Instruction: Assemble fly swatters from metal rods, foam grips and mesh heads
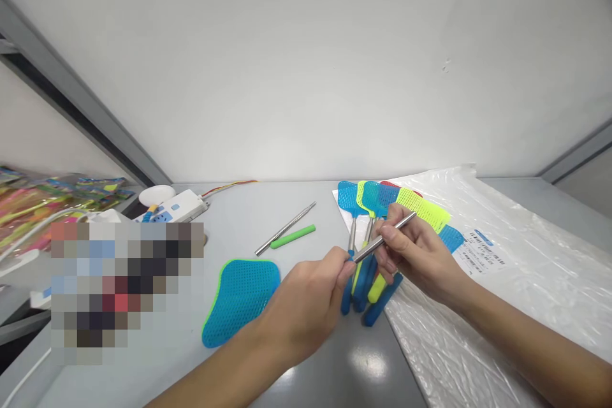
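My left hand (306,299) pinches the lower end of a thin metal rod (385,237), and my right hand (414,255) grips the same rod further up. Both hands hover just above several assembled fly swatters (377,201) with blue, yellow-green and red mesh heads and blue or yellow handles. A loose blue mesh swatter head with a green rim (241,296) lies on the table left of my left hand. Further back lie another metal rod (285,229) and a green handle sleeve (293,236), side by side.
Clear plastic bags with a printed label (482,255) spread over the table's right side. A white power strip (174,208) with coloured wires sits at the back left. Colourful packaged goods (38,201) are piled at the far left. A pale wall closes the back.
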### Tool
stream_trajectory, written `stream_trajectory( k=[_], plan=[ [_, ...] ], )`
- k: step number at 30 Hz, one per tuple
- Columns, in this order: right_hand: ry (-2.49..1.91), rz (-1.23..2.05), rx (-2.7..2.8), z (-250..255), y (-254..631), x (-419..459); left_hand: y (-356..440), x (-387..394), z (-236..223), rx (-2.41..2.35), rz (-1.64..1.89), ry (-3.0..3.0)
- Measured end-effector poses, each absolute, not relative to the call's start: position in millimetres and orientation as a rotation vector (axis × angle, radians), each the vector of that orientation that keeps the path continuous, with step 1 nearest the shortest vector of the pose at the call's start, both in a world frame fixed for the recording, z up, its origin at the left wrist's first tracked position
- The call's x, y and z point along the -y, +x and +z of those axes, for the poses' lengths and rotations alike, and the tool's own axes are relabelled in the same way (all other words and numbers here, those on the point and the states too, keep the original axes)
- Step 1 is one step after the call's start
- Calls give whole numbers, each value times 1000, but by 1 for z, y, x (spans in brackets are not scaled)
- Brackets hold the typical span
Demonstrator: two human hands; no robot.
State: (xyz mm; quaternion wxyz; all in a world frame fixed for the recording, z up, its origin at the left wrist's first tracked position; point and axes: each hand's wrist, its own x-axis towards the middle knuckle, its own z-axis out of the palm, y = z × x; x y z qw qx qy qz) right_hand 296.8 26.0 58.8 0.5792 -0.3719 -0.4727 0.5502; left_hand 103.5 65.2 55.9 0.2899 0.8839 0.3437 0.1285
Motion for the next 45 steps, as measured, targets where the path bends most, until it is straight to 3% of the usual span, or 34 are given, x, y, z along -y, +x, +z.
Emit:
stream_trajectory(
  k=[10,18,22,26,30,36,45],
  plan=[
    [-992,1198,1250,65,309,-23,99,-64,58,-821,500,2353],
    [-1547,837,1761,72,296,-22,83,-98,62,-896,1110,1792],
    [-1510,482,2439,56,246,-29,79,-126,53,-838,1318,1462],
    [-1556,172,2645,45,200,-44,78,-141,40,-888,1379,1420],
    [-1609,286,2593,43,184,-58,79,-141,30,-904,1359,1473],
    [-1731,877,2277,48,205,-60,77,-141,30,-890,1357,1534],
    [-1733,718,2255,44,204,-74,74,-142,32,-894,1379,1610]
  ],
)
